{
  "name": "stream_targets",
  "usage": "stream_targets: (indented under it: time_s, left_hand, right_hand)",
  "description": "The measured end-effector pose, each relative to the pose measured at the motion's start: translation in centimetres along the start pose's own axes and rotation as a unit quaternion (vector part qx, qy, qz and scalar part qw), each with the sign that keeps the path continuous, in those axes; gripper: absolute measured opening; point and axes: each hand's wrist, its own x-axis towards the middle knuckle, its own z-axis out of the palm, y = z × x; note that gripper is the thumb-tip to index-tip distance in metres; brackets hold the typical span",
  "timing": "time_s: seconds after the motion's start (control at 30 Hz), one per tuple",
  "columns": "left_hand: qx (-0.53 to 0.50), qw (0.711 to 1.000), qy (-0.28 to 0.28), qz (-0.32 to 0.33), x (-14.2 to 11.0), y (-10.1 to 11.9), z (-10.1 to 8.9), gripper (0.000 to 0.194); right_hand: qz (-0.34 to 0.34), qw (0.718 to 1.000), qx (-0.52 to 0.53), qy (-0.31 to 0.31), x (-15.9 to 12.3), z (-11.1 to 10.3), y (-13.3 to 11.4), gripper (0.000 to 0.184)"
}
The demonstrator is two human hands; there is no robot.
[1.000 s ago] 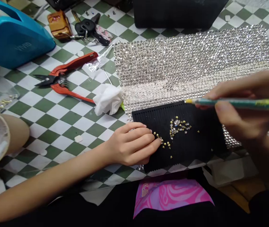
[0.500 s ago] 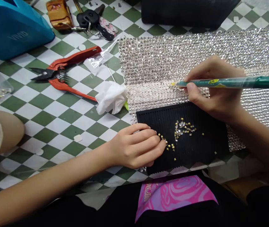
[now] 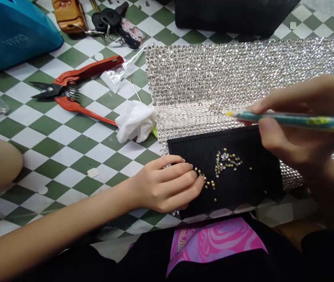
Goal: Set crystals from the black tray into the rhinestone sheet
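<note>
Here we go: my hands are well apart! My right hand (image 3: pixel 298 133) pinches one teal pencil (image 3: pixel 290 117), its yellow tip hovering over the rhinestone sheet (image 3: pixel 237 86), just past the top edge of the single black ridged tray (image 3: pixel 202 149). My empty left hand (image 3: pixel 163 186) rests its fingertips (image 3: pixel 200 182) right beside gold-backed rhinestones (image 3: pixel 224 158) scattered on that tray, dozens of them, too small to count exactly. One pair of red-handled snips (image 3: pixel 75 94) lies on the checkered desk (image 3: pixel 67 156) off to my left.
</note>
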Motion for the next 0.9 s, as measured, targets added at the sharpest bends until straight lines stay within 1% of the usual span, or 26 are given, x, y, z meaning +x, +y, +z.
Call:
stream_targets:
  time_s: [0.07,0.1,0.2,0.3,0.37,0.5,0.63,0.8,0.9]
  left_hand:
    - [-0.002,1.000,0.002,-0.002,0.1,0.0,0.0,0.025]
    - [-0.002,1.000,0.004,-0.003,0.2,-0.1,-0.1,0.023]
    - [0.005,1.000,0.007,-0.002,0.3,-0.2,-0.1,0.019]
    - [0.010,1.000,0.006,-0.001,0.4,-0.2,-0.2,0.019]
    - [0.011,1.000,0.002,-0.003,0.4,-0.2,-0.2,0.019]
    - [0.008,1.000,-0.004,-0.004,0.1,-0.1,-0.2,0.020]
    - [0.005,1.000,0.010,-0.001,-0.1,0.0,-0.2,0.022]
    - [0.005,1.000,-0.005,0.002,0.2,0.0,-0.6,0.019]
    - [0.003,1.000,0.005,0.008,0.4,-0.1,-0.8,0.019]
  right_hand:
    - [0.011,0.999,-0.001,-0.038,-1.4,-0.7,-1.0,0.020]
    - [0.016,0.998,0.012,-0.058,-2.2,-0.9,-1.5,0.019]
    - [0.025,0.993,0.053,-0.099,-3.8,-0.8,-2.2,0.017]
    - [-0.027,0.990,0.077,-0.112,-4.0,-0.3,-2.2,0.022]
    - [-0.067,0.988,0.079,-0.114,-3.7,-0.1,-2.1,0.025]
    - [-0.076,0.988,0.064,-0.116,-3.5,0.1,-2.2,0.024]
    - [-0.067,0.990,0.067,-0.105,-3.8,0.1,-2.1,0.022]
    - [-0.016,0.990,0.123,-0.071,-3.6,-0.5,-1.5,0.024]
    - [-0.004,0.993,0.094,-0.067,-3.0,-1.0,-1.5,0.023]
